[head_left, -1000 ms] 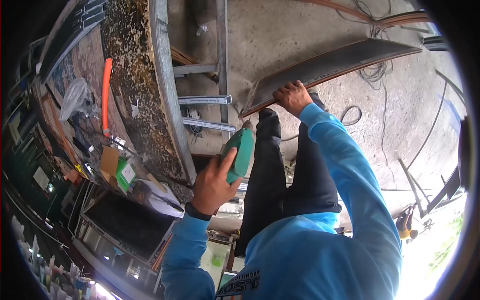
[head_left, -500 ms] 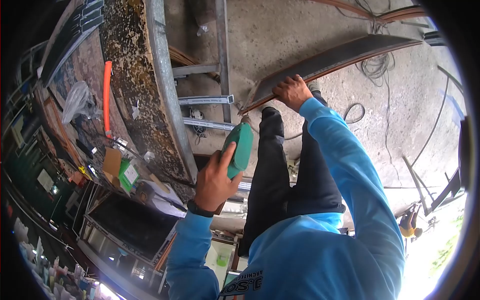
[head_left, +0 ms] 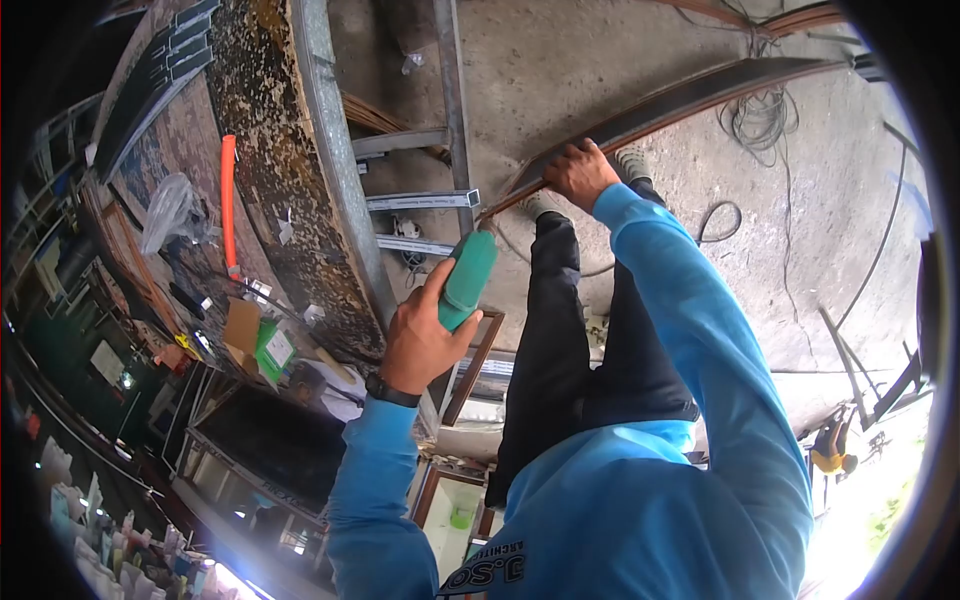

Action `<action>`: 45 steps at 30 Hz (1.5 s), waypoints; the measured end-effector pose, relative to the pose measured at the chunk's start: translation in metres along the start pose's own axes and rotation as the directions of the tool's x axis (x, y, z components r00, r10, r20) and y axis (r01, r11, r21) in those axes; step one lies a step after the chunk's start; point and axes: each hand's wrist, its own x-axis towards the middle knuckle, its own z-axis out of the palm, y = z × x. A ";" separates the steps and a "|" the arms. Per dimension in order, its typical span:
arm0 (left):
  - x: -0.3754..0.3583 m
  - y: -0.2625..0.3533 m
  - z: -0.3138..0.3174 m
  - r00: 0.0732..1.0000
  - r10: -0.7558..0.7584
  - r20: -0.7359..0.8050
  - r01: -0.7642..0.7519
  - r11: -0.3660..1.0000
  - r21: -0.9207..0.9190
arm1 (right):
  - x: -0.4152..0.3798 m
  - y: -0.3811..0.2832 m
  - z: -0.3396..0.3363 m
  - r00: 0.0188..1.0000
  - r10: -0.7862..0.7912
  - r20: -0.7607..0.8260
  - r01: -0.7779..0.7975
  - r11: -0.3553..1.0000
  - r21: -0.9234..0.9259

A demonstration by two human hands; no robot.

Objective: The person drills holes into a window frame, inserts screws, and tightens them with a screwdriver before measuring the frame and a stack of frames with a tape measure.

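Observation:
My left hand (head_left: 425,335), with a black band at the wrist, is wrapped round a green power drill (head_left: 468,275). The drill's front end points up the view, close to the near corner of a long dark panel (head_left: 680,105) with a brown edge. My right hand (head_left: 582,177) grips that brown edge near the same end, fingers curled over it. The panel slants away to the upper right above the concrete floor, and my feet show just below it.
A metal frame (head_left: 455,110) and wrapped aluminium bars (head_left: 425,200) lie left of the panel. The worn workbench (head_left: 270,150) carries an orange tube (head_left: 229,205), a plastic bag (head_left: 172,215) and a green box (head_left: 273,350). Coiled wire (head_left: 757,125) lies on the floor. A person (head_left: 830,448) is far right.
The drill has turned so more of its rounded green back shows. The panel has tilted, its dark face looking narrower, with my right hand still on its edge. The whole view has shifted slightly.

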 end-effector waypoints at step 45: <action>0.035 -0.002 -0.023 0.998 -0.063 -0.013 0.062 0.997 -0.050 | 0.013 0.010 0.007 0.989 -0.051 -0.140 0.061 0.996 0.069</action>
